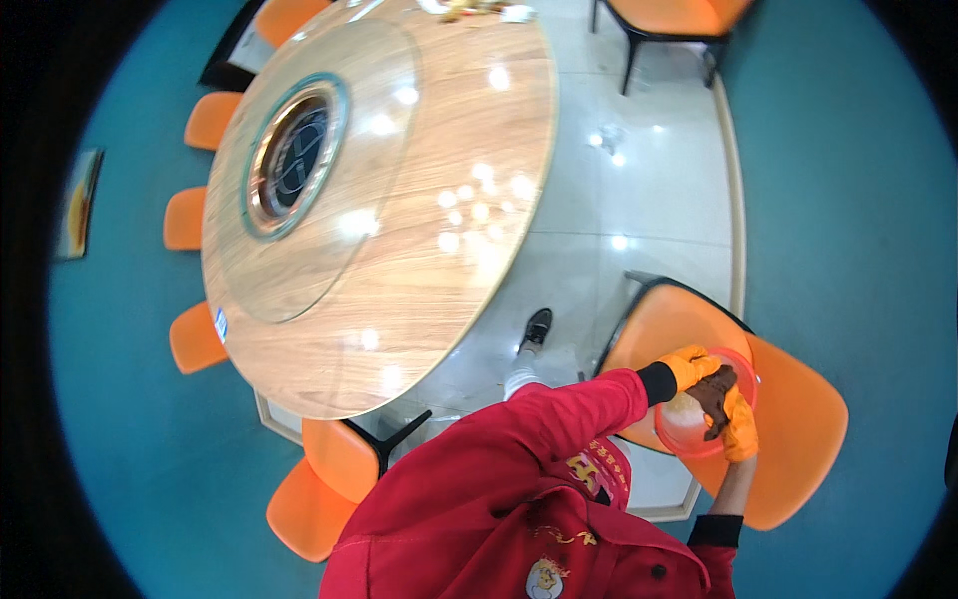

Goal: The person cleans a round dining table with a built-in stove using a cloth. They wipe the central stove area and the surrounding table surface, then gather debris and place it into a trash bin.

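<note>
My left hand (687, 367), in an orange rubber glove, grips the upper end of a dark brown cloth (709, 398). My right hand (739, 428), gloved the same way, holds the cloth's lower right side. The cloth is bunched and hangs between both hands over a red plastic basin (692, 448). Cloudy, foamy water (682, 414) shows inside the basin on the left of the cloth. Under the basin is an orange chair (797, 427) with a black frame. Both hands hide part of the basin's rim.
A large round wooden table (449, 299) with a glass turntable (367, 90) stands to the left. Scraps (471, 9) lie on its far edge. Orange chairs (329, 479) surround it, and another chair (677, 19) stands near the teal wall (838, 187). The tiled floor (658, 195) is shiny.
</note>
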A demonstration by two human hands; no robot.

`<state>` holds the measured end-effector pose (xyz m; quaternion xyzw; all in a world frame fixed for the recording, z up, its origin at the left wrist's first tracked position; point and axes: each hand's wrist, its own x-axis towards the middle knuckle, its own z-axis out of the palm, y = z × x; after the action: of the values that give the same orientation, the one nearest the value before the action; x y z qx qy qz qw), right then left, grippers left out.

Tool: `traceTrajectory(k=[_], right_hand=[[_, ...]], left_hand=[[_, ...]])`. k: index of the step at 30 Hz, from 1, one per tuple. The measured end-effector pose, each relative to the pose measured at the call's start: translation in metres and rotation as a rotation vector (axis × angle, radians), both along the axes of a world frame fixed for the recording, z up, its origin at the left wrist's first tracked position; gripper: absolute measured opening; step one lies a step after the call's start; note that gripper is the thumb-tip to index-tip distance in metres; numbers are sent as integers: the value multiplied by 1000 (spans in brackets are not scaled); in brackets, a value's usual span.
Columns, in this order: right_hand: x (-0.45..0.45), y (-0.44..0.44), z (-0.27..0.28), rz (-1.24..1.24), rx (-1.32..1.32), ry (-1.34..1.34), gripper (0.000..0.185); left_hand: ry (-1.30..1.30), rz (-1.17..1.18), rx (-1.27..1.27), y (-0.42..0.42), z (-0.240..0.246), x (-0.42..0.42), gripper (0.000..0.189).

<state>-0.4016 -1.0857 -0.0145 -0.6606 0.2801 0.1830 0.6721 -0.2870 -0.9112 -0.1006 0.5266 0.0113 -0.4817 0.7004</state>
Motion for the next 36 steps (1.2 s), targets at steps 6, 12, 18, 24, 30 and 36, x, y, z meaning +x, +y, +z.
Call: traceTrajectory(k=[6, 12, 18, 24, 30, 36], right_hand=[[52, 50, 15, 29, -132, -33, 24], [104, 93, 43, 227, -321, -335, 8], [135, 143, 65, 165, -322, -210, 25], [140, 152, 97, 295, -645, -286, 19], [142, 173, 130, 140, -218, -505, 15], [144, 262, 160, 285, -171, -585, 21]], left_hand=[[117, 341, -271, 45, -19, 50, 38], [53, 277, -325, 90, 24, 78, 39], [362, 448, -541, 136, 93, 101, 49], [336, 487, -379, 178, 126, 95, 55], [-368, 216, 101, 283, 115, 20, 35], [222, 644, -237, 424, 149, -104, 52]])
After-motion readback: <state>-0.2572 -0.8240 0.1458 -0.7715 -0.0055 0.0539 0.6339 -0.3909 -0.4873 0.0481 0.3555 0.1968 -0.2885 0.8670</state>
